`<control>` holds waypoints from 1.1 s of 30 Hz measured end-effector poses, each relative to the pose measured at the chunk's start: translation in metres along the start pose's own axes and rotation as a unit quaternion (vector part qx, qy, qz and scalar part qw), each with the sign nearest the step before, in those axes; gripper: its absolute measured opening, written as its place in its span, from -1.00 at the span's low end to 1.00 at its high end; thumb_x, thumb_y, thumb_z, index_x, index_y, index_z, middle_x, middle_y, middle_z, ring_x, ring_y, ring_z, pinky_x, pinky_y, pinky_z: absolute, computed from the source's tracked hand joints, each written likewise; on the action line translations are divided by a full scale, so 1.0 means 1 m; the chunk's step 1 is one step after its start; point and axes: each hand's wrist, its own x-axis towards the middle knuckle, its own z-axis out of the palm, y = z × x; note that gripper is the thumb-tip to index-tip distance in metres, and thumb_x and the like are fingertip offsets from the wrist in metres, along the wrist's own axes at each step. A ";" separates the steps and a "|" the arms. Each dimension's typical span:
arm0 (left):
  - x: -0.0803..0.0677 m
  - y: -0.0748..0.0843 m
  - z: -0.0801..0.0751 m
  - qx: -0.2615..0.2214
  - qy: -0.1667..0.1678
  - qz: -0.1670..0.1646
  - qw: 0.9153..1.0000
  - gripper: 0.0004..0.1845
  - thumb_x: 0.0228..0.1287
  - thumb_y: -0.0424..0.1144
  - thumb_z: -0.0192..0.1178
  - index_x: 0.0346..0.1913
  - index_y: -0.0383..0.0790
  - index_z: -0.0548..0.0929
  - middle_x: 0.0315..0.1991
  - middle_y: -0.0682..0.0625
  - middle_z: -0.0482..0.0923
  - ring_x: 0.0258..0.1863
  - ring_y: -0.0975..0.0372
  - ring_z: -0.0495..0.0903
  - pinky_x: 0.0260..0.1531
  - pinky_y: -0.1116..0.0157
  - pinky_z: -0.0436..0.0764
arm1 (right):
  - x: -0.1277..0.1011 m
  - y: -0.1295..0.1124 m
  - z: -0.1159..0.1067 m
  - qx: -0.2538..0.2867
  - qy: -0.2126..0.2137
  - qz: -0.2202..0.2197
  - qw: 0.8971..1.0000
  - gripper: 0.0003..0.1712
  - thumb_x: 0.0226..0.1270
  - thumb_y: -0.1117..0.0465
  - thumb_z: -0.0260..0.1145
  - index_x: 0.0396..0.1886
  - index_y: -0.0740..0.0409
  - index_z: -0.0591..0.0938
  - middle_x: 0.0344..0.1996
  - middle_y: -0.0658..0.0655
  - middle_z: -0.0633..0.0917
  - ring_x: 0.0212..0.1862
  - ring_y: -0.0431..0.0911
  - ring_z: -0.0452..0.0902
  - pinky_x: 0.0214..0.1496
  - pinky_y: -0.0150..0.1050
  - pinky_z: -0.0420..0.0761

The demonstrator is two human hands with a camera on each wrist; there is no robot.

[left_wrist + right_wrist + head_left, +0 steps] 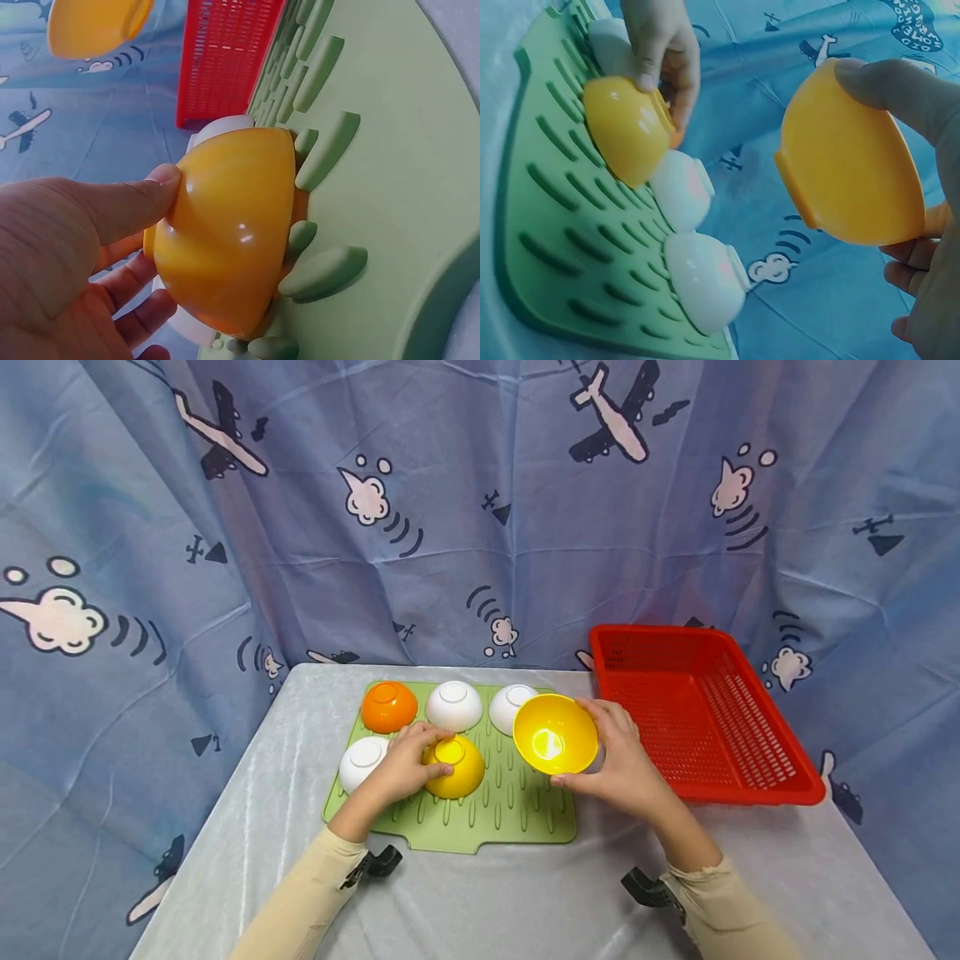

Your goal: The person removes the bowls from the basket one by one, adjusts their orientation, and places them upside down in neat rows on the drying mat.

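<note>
Backdrop: blue cloth [480, 510] printed with aeroplanes and clouds, hanging behind and to both sides of the tabletop.

Tabletop [525, 902]: covered in pale grey fabric; carries everything listed below.

Red basket [750, 777]: slotted plastic, rectangular, at the far right corner of the tabletop, its right side reaching the right edge. Nothing shows inside it.

Green mat [517, 810]: ridged, lying toward the far edge, left of the basket and just beside it. Five bowls sit upside down on it.

My right hand [626, 764]: raised over the right edge of the mat, near the basket's left wall. Its grip is closed around the lifted yellow bowl [556, 734], thumb on the rim nearest me, fingers over the far rim. The bowl is clear of the mat, tilted so that its hollow faces me.

My left hand [401, 768]: on the left half of the mat. Its grip is curled over the upturned yellow bowl [453, 767], thumb pressed on the side, fingers round the far side. In the left wrist view the bowl is tipped, one edge of its rim off the ridges.

Orange bowl [388, 706]: upside down at the mat's far left corner.

White bowl, far middle [453, 705]: upside down, just right of the orange one.

White bowl, far right [510, 706]: upside down, partly hidden behind the lifted yellow bowl.

White bowl, near left [362, 764]: upside down at the mat's left edge, against my left hand.
</note>
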 end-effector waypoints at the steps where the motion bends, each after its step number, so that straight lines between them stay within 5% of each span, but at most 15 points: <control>1: 0.000 0.000 0.000 0.001 -0.001 0.000 1.000 -0.41 0.18 -0.13 0.52 0.30 -0.04 0.63 0.20 -0.02 0.52 0.16 0.07 0.41 0.23 -0.03 0.28 | -0.001 0.000 0.002 0.002 -0.005 0.000 1.000 0.27 -0.27 0.01 0.79 0.50 0.11 0.34 0.34 0.25 0.37 0.37 0.22 0.19 0.28 0.42 0.34; 15: -0.005 0.012 -0.005 0.033 0.018 -0.017 0.999 -0.40 0.26 -0.06 0.46 0.35 -0.08 0.60 0.32 -0.05 0.54 0.15 0.03 0.39 0.12 -0.03 0.26 | -0.002 0.000 0.021 0.015 -0.042 -0.018 0.999 0.26 -0.26 -0.07 0.77 0.50 0.02 0.36 0.36 0.22 0.37 0.39 0.22 0.20 0.27 0.46 0.36; 20: -0.010 0.032 -0.008 -0.063 0.033 0.007 0.997 -0.44 0.32 -0.04 0.41 0.34 -0.08 0.60 0.33 -0.01 0.55 0.27 0.00 0.43 0.30 -0.07 0.35 | -0.004 0.002 0.026 0.007 -0.034 -0.038 0.999 0.31 -0.34 -0.10 0.79 0.50 0.03 0.36 0.36 0.22 0.36 0.40 0.21 0.19 0.29 0.43 0.33; 26: -0.017 0.055 -0.005 -0.236 -0.059 0.036 0.969 -0.50 0.40 -0.07 0.33 0.34 -0.12 0.58 0.24 -0.05 0.60 0.18 -0.02 0.50 0.14 0.02 0.50 | -0.007 0.000 0.029 0.006 -0.020 -0.063 0.998 0.35 -0.37 -0.10 0.81 0.52 0.00 0.34 0.37 0.18 0.36 0.40 0.18 0.18 0.30 0.40 0.33; 33: -0.022 0.064 0.007 -0.335 -0.163 -0.009 0.928 -0.40 0.48 0.00 0.24 0.37 -0.33 0.48 0.14 -0.10 0.60 0.07 0.12 0.54 0.10 0.16 0.58 | -0.009 -0.006 0.033 0.014 -0.011 -0.101 0.995 0.35 -0.38 -0.09 0.81 0.52 -0.01 0.34 0.35 0.15 0.37 0.41 0.13 0.15 0.34 0.36 0.25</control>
